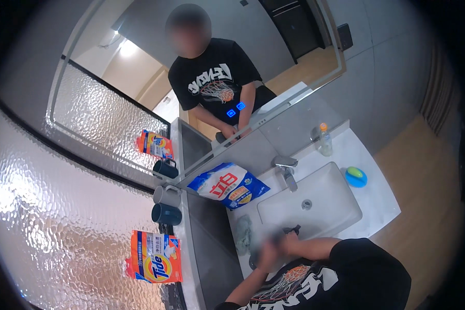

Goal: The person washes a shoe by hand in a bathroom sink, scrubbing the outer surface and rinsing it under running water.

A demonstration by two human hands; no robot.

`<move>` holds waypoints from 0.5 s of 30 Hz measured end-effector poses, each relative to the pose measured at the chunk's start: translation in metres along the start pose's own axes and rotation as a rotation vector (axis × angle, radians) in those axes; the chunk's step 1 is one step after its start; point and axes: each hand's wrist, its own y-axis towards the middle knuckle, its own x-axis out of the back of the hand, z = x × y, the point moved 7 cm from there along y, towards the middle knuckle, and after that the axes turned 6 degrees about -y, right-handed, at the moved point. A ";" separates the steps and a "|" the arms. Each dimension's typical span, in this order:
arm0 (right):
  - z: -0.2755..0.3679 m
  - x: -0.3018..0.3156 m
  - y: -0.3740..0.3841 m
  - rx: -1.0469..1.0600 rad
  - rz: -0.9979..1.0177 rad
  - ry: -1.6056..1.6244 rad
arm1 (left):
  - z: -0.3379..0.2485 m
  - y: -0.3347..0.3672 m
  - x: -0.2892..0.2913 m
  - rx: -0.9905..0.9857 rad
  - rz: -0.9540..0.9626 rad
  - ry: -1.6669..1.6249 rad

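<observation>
- Black T-shirt [374,279], plain and dark at the shoulder and back
- Short, loose sleeve [352,249] in the same black, open at its edge
- Thick, jagged white lettering [317,283] set aslant on the chest
- Orange basketball print [297,273] below the lettering, with dark seam lines
- Hoop net print [273,289] of thin pale and reddish strands spreading around the ball
- Bare forearms [317,248]
- Left fingers [267,254] and right fingers [288,244] blurred, detail lost

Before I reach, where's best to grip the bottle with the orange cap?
Probably mid-body on the bottle, below its cap, with the right hand coming from the basin side: it stands upright with the wall close behind.
</observation>
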 end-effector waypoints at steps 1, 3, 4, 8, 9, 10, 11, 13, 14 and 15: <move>-0.004 -0.007 0.007 0.002 0.016 -0.016 | -0.017 0.006 0.001 0.057 0.125 0.022; -0.017 -0.026 0.015 0.009 0.074 -0.013 | -0.056 0.011 0.017 0.122 0.256 0.049; -0.023 -0.033 0.017 0.011 0.129 -0.023 | -0.070 0.015 0.023 0.231 0.407 0.280; -0.014 -0.018 -0.002 0.125 0.025 -0.060 | -0.108 -0.019 0.088 0.179 0.271 0.840; -0.017 -0.014 -0.006 0.121 -0.021 -0.009 | -0.107 -0.018 0.091 0.178 0.282 0.836; -0.014 -0.009 -0.008 0.131 -0.070 0.033 | -0.095 -0.025 0.095 0.315 0.370 0.788; -0.012 -0.006 -0.012 0.139 -0.066 0.033 | -0.085 -0.035 0.096 0.451 0.458 0.735; -0.008 0.011 -0.018 0.162 -0.136 0.028 | -0.033 -0.051 0.086 0.410 0.362 0.564; -0.014 0.009 -0.012 0.154 -0.127 0.033 | -0.036 -0.050 0.083 0.346 0.286 0.383; -0.027 0.002 0.003 0.086 -0.089 0.120 | -0.033 -0.050 0.080 0.325 0.289 0.419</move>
